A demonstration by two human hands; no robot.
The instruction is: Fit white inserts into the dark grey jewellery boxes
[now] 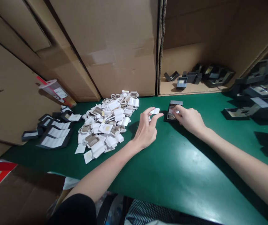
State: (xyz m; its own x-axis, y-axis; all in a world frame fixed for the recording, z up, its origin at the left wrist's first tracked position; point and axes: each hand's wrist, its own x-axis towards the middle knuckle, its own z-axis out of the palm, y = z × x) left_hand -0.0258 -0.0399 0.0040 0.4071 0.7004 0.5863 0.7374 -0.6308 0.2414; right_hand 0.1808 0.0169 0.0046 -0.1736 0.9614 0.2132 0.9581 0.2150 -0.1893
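The open box (pixel 177 102) stands on the table (pixel 166 162), near its far edge, between the two hands; its lid is turned to that edge, probably so that the inside is free for the fingers. The pile (pixel 105 125) lies by the same edge, further left, I think to be in easy reach of the left hand (pixel 145 129). The left thumb and forefinger are bent and a little apart, and they seem to hold a white piece (pixel 155 111) between them. The right hand (pixel 191 120) has its fingertips inside the box; whether they pinch something, I cannot tell.
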